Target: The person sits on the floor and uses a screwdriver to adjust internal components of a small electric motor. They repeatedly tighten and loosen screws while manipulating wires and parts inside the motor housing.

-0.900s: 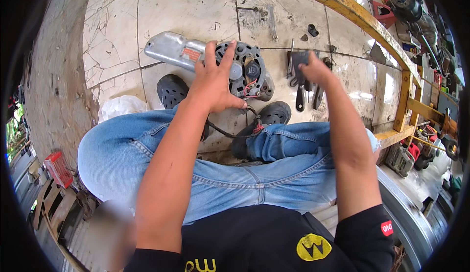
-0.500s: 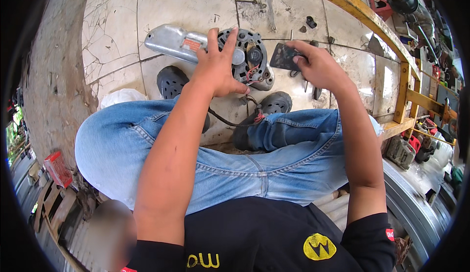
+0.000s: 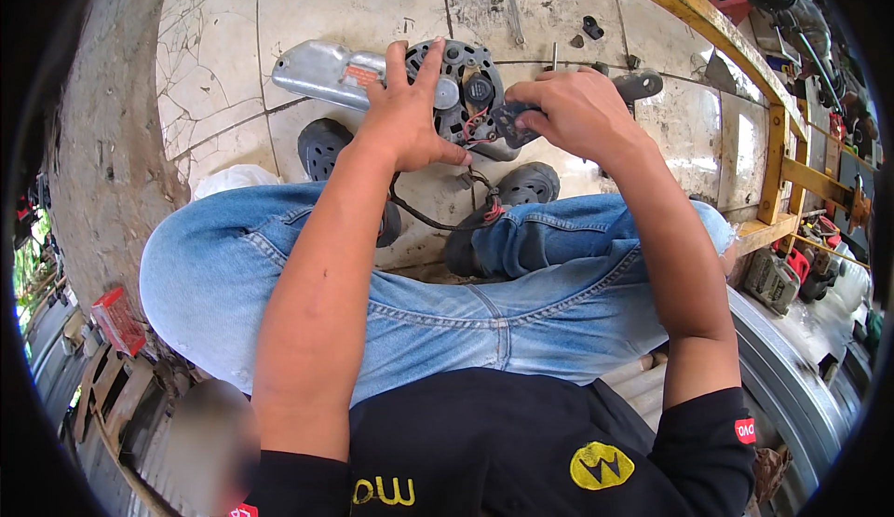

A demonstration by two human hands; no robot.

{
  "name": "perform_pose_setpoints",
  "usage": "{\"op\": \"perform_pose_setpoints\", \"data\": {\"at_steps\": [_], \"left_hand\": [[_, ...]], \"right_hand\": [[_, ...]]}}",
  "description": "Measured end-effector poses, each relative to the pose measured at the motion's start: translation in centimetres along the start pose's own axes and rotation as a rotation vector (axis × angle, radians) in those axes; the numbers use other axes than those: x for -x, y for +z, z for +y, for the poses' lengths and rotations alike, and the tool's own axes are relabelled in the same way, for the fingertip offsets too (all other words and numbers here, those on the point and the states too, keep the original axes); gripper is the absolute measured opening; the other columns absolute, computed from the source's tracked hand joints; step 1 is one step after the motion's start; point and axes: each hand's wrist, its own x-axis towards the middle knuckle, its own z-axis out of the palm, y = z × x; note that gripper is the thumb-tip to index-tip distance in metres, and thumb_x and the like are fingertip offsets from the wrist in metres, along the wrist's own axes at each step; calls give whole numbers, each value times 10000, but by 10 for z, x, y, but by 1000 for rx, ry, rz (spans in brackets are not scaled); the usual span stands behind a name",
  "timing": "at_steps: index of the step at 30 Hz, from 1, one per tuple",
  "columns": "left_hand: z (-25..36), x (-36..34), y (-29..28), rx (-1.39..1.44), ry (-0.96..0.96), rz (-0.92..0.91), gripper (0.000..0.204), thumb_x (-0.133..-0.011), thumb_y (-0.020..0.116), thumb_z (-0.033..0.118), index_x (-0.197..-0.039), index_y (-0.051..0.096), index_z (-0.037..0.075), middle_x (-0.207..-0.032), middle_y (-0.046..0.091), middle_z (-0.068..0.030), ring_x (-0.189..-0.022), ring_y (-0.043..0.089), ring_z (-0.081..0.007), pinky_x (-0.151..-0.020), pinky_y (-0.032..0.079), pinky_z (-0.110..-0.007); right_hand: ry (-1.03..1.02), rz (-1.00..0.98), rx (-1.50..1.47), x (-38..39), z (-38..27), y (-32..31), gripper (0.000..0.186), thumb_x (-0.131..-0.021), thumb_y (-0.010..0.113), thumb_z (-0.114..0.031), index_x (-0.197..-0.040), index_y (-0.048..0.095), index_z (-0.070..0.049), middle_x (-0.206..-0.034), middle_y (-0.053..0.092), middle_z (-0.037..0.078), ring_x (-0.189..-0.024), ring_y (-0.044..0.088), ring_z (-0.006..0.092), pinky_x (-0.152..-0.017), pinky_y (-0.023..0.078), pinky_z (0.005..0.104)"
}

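A silver metal assembly [image 3: 321, 77] lies on the tiles, with a round slotted motor housing [image 3: 454, 58], black centre part and red wires at its right end. My left hand [image 3: 410, 112] grips this housing, fingers spread across the top and thumb at the lower edge. My right hand [image 3: 582, 112], fingers curled, holds a dark flat piece [image 3: 512, 121] against or just beside the housing's right side; its far end is partly hidden. A black wire harness [image 3: 419, 214] with red leads hangs below. Dark hand tools [image 3: 643, 86] lie behind my right hand.
My crossed legs [image 3: 223, 265] and black clogs [image 3: 321, 154] are just below the assembly. A yellow metal frame [image 3: 773, 182] runs along the right, with cans and parts [image 3: 773, 284] beyond. A white bag [image 3: 228, 177] and red item [image 3: 119, 321] sit left; small parts [image 3: 591, 28] lie above.
My right hand has lifted the dark piece from among the tools and moved it leftward to the housing. My left hand stays on the housing, slightly higher in the picture.
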Motion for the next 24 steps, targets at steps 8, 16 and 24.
{"op": "perform_pose_setpoints", "data": {"at_steps": [8,16,24], "left_hand": [[-3,-1,4,-17,11,36,1492,-466,997,403,-1621,60,288,-1628,24,-274,-1397,312,-566,-1166,365,-530],[-4,-1,5,-11,28,52,1482,-475,994,411,-1622,65,278,-1624,45,-260,-1392,316,-570,-1164,368,-532],[-3,1,2,-12,37,37,1427,-521,987,372,-1622,85,279,-1628,55,-244,-1378,320,-592,-1155,379,-544]], "right_hand": [[-57,158,36,0,-8,6,161,-851,689,-154,-985,769,-192,-796,704,61,-825,685,265,-785,427,417],[-135,198,55,-6,-9,1,138,-795,687,-120,-892,760,-188,-761,686,35,-820,678,231,-763,399,404],[-215,157,46,-6,-7,6,136,-786,703,-126,-898,727,-199,-805,630,0,-887,652,206,-800,403,395]]}}
